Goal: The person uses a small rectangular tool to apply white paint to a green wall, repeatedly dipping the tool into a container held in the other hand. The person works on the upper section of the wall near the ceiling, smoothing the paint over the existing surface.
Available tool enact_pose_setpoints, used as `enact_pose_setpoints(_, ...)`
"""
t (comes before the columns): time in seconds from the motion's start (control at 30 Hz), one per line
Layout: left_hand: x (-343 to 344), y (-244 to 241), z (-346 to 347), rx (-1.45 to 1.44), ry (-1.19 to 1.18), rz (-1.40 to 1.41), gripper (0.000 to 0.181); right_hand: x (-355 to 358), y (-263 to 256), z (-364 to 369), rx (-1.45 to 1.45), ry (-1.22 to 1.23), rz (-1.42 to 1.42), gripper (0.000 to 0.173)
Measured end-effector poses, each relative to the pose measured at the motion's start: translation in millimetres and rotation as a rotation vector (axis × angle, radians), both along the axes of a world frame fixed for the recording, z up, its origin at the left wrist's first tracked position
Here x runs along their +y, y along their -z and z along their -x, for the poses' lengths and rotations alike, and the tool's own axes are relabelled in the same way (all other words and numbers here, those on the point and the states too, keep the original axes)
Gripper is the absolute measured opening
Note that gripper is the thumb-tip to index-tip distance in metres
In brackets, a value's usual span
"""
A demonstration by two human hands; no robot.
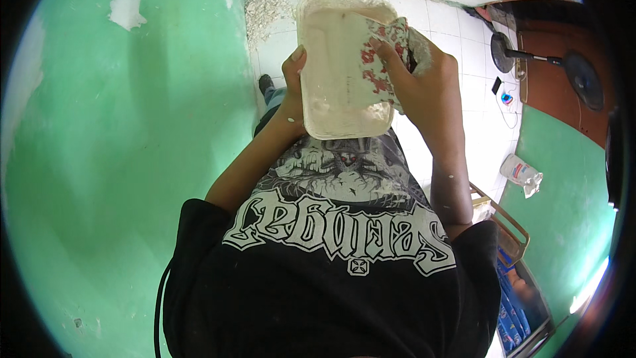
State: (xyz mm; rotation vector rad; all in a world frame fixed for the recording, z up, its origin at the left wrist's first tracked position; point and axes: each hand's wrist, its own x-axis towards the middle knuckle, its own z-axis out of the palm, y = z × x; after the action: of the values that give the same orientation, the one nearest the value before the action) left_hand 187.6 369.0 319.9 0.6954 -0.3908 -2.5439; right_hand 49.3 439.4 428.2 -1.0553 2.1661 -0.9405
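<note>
In front of my chest I hold up a rectangular plastic tub (350, 134), its inside coated with pale, creamy paste (325, 54). My left hand (295, 79) grips the tub's left side, thumb up by the rim. My right hand (432, 77) is closed around a flat, broad scraper (381, 59), thumb on its face. The scraper is smeared with white and has worn red markings. It reaches over the tub's right side; its far edge is hard to tell from the paste. White residue covers part of my right hand.
A green wall (189, 134) with a bare white patch (127, 8) rises at left. White crumbs (266, 17) litter the tiled floor (472, 54) in the corner. At right are a fan (503, 53), a phone (496, 85), a white bag (520, 171), and a wooden frame (514, 226) near a blurred person (521, 283).
</note>
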Motion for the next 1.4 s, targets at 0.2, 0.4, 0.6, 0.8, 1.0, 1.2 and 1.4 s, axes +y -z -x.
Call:
enact_pose_setpoints(0.2, 0, 3, -2, -0.071, 0.085, 0.145, 0.084, -1, -4, -6, 0.021, -0.127, 0.010, 0.024)
enact_pose_setpoints(0.4, -1, -9, -3, -0.060, 0.011, 0.078, 0.082, 12, -24, 11, 0.040, 0.040, -0.004, 0.020)
enact_pose_setpoints(0.6, -1, 8, -9, 0.222, 0.055, 0.015, 0.064, 8, -21, 7, 0.076, -0.077, -0.065, 0.021)
enact_pose_setpoints(0.8, -5, -8, -7, -0.146, 0.034, 0.255, 0.068, 5, -3, 8, 0.092, -0.008, -0.047, 0.024)
enact_pose_setpoints(1.0, 0, -12, -3, -0.121, 0.135, 0.068, 0.075, 9, 13, 12, -0.012, -0.007, -0.112, 0.022)
enact_pose_setpoints(1.2, 1, 2, -6, -0.041, 0.173, 0.017, 0.080, 5, 9, 2, -0.044, -0.143, -0.108, 0.023)
enact_pose_setpoints(1.4, -2, -1, -3, 0.018, 0.092, 0.070, 0.081, 13, -11, 26, 0.056, -0.026, -0.078, 0.021)
